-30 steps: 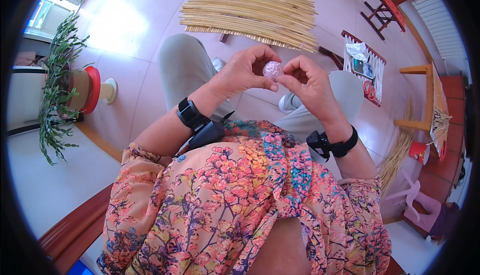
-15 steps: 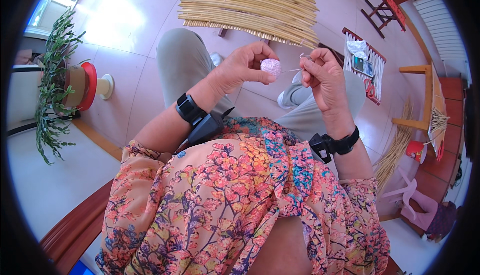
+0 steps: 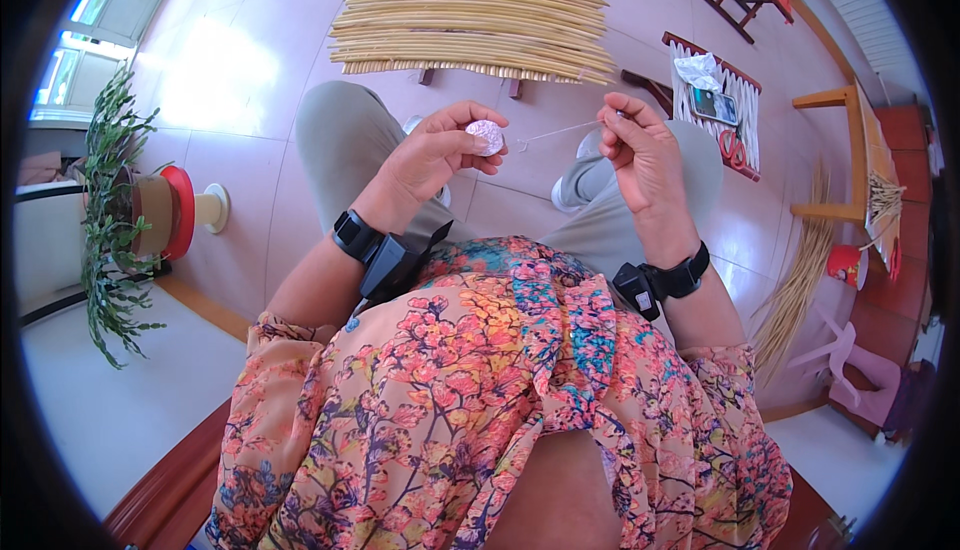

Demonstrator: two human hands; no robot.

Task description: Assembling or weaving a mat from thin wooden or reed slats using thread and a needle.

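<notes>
A small ball of pale pinkish-white string (image 3: 486, 137) sits in my left hand (image 3: 425, 160), gripped between thumb and fingers. From beside it a thin length of thread (image 3: 562, 134) runs across to my right hand (image 3: 638, 150), whose thumb and forefinger are pinched on it. Near the ball, the thread has a small loose curl. Both hands are raised above my knees, about a forearm's width apart. Ahead of them lies a mat of straight straw-coloured stalks (image 3: 470, 20) on a dark wooden support.
At right, a low stool with a white corded seat (image 3: 683, 100) bears a phone (image 3: 714, 106), crumpled white plastic (image 3: 698, 72) and red-handled scissors (image 3: 733, 149). Loose stalks (image 3: 795, 295) lie beside a wooden chair (image 3: 832, 212). A potted green plant (image 3: 108, 220) stands left.
My left hand has moved left with the ball, away from my right hand. The thread between them is now longer. In view, the mat has shifted up and left.
</notes>
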